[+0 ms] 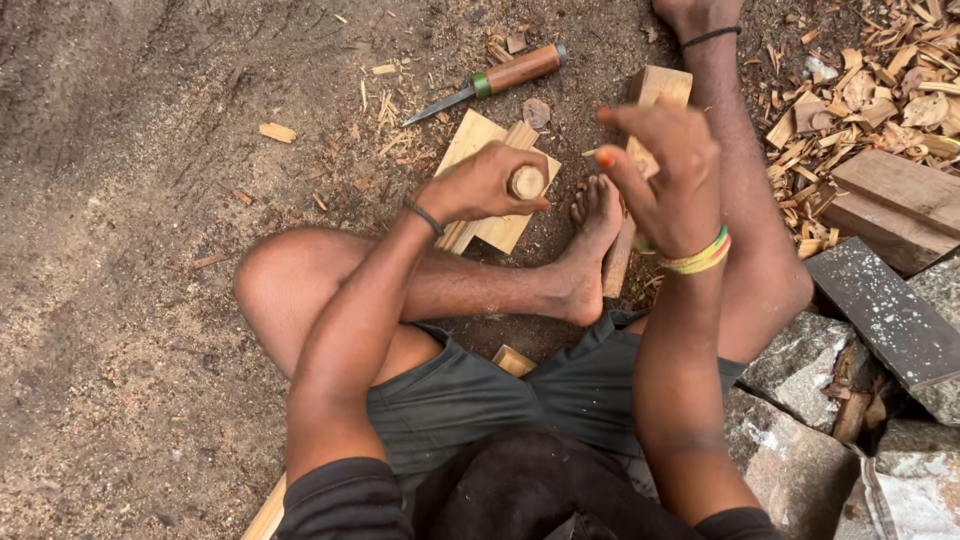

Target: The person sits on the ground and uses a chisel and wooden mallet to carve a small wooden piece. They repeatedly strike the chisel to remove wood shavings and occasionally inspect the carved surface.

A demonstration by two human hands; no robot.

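What I can't make out from up here

My left hand (pixel 480 188) wraps a round wooden handle (pixel 527 181), so only its butt end shows; its lower end is hidden. My right hand (pixel 668 178) is blurred, covering the wooden block (pixel 659 87) at one o'clock. The stone slab (pixel 885 315) at three o'clock runs toward the edge.

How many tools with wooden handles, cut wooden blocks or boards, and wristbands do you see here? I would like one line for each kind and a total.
Tools with wooden handles: 2, the chisel on the ground and the tool in the left hand
Cut wooden blocks or boards, clearly visible: 5
Wristbands: 2, one dark, one striped
Total: 9
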